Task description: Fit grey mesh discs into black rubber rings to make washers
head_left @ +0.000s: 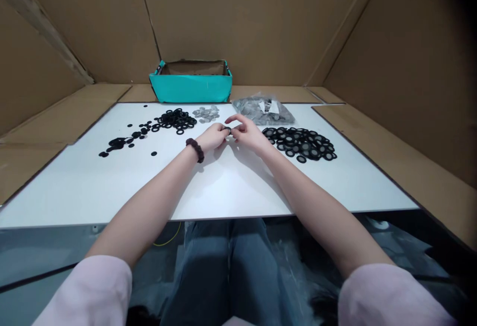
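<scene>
White surface (238, 192) is stretching in front of teal box (191, 89) | left hand (211, 138): grip is pinching black ring (227, 128) before the box's right end | right hand (248, 134): grip is touching black ring, how closed I cannot tell | grey-centred rings (305, 145) are lying right of the box

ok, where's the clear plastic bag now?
Head view, right of centre: the clear plastic bag lies near the far edge of the white table, beyond the right hand and the grey-centred black rings.
</scene>
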Action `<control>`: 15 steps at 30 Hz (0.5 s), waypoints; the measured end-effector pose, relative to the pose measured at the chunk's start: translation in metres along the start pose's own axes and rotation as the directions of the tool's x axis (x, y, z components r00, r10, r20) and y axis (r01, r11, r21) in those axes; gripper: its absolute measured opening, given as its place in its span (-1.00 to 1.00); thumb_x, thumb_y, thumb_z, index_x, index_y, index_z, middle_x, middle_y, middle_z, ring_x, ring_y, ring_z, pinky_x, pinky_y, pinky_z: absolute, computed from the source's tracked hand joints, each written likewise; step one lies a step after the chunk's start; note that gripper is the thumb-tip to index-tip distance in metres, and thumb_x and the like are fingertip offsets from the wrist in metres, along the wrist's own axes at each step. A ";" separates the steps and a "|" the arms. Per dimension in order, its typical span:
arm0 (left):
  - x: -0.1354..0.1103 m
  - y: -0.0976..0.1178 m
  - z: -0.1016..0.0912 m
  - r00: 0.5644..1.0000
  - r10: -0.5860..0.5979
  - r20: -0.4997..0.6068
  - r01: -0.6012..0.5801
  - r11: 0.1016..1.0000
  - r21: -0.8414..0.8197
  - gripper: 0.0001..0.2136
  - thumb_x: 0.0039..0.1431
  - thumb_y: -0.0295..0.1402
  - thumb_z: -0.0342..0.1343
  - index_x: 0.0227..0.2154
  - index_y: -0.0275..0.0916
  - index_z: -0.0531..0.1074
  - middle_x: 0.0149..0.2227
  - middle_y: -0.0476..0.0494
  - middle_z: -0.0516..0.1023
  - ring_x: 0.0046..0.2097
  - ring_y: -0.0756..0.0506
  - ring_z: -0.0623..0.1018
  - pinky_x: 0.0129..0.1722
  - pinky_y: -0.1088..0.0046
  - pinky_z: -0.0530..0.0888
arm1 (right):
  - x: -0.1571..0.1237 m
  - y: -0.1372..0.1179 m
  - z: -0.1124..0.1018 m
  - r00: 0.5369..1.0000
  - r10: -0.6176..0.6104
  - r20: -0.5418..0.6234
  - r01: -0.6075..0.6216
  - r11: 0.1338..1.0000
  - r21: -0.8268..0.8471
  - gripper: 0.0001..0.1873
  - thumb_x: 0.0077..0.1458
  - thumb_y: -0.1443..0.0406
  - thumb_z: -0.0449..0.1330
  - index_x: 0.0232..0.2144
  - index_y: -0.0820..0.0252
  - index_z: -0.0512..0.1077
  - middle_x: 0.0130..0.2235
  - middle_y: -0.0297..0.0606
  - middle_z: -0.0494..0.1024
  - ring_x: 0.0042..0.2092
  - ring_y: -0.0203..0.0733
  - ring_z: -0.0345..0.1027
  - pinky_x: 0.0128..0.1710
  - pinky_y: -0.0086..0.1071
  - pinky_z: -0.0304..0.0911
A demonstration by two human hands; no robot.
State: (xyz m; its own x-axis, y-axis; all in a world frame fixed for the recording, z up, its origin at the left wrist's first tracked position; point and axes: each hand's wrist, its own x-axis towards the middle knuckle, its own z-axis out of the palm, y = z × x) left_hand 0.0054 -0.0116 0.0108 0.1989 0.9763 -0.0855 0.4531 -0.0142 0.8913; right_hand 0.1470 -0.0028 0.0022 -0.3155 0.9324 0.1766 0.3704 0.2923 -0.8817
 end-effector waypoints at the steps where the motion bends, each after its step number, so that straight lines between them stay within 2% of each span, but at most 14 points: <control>1: -0.001 0.000 0.000 1.000 -0.010 0.003 0.010 1.000 0.011 -0.83 0.13 -0.50 -0.07 -0.57 -0.22 0.20 -0.64 0.03 0.26 -0.60 0.04 0.27 -0.55 0.49 0.20 | 0.000 0.001 0.000 1.000 0.014 -0.004 -0.014 1.000 -0.005 -0.69 -0.08 0.47 0.04 -0.23 0.17 0.36 -0.60 -0.46 0.32 -0.55 -0.32 0.18 -0.46 -0.48 0.20; 3: -0.003 0.001 -0.001 0.999 -0.021 0.042 0.019 0.999 0.048 -0.84 0.11 -0.51 -0.07 -0.55 -0.22 0.21 -0.64 0.04 0.25 -0.59 0.03 0.27 -0.54 0.48 0.20 | 0.000 0.002 0.000 1.000 0.010 0.006 -0.010 0.998 -0.060 -0.73 -0.07 0.47 0.03 -0.28 0.19 0.37 -0.60 -0.44 0.32 -0.53 -0.31 0.19 -0.44 -0.46 0.20; 6: -0.008 0.003 -0.001 0.993 0.022 0.113 -0.037 0.990 0.137 -0.87 0.08 -0.52 -0.04 -0.54 -0.24 0.25 -0.62 0.05 0.26 -0.53 0.02 0.29 -0.49 0.49 0.22 | -0.001 0.002 0.002 0.996 -0.087 0.035 0.093 0.970 -0.223 -0.77 -0.05 0.48 -0.01 -0.38 0.23 0.41 -0.55 -0.35 0.37 -0.46 -0.26 0.23 -0.31 -0.39 0.21; 9: -0.009 0.005 0.000 0.993 0.088 0.077 -0.101 0.976 0.192 -0.93 0.11 -0.46 -0.01 -0.47 -0.26 0.29 -0.54 0.01 0.35 -0.43 -0.02 0.36 -0.39 0.49 0.29 | -0.001 -0.001 0.001 0.983 -0.183 0.005 0.172 0.912 -0.371 -0.72 -0.01 0.47 -0.04 -0.37 0.23 0.45 -0.44 -0.24 0.44 -0.34 -0.18 0.28 -0.19 -0.32 0.19; 12: -0.004 0.005 -0.008 0.981 0.147 -0.126 -0.115 0.966 0.230 -0.91 0.18 -0.36 -0.04 -0.36 -0.25 0.31 -0.40 -0.08 0.44 -0.31 -0.06 0.44 -0.28 0.45 0.35 | 0.002 -0.001 -0.008 0.974 -0.195 -0.116 0.119 0.874 -0.471 -0.68 0.05 0.47 -0.07 -0.31 0.22 0.46 -0.35 -0.16 0.44 -0.24 -0.11 0.30 -0.12 -0.28 0.19; 13: -0.002 0.004 -0.013 0.957 0.167 -0.236 -0.104 0.960 0.258 -0.89 0.21 -0.36 -0.08 -0.35 -0.25 0.31 -0.37 -0.11 0.46 -0.26 -0.07 0.46 -0.24 0.44 0.36 | 0.003 -0.001 -0.015 0.968 -0.178 -0.177 0.066 0.862 -0.502 -0.68 0.05 0.48 -0.06 -0.31 0.22 0.46 -0.33 -0.13 0.44 -0.21 -0.09 0.30 -0.10 -0.26 0.19; 15: 0.003 0.000 -0.025 0.879 0.194 -0.435 -0.046 0.944 0.328 -0.84 0.23 -0.40 -0.16 -0.37 -0.23 0.32 -0.32 -0.16 0.48 -0.16 -0.11 0.48 -0.15 0.41 0.37 | 0.005 0.004 -0.032 0.945 -0.116 -0.307 -0.082 0.823 -0.562 -0.70 0.03 0.52 -0.04 -0.34 0.24 0.46 -0.29 -0.07 0.43 -0.14 -0.03 0.30 -0.06 -0.21 0.19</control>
State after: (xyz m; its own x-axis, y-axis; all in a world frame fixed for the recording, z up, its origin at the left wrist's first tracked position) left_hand -0.0158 -0.0030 0.0217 -0.1153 0.9496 0.2914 0.7032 -0.1292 0.6991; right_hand 0.1748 0.0098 0.0136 -0.0728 0.9123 0.4031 0.8217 0.2840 -0.4942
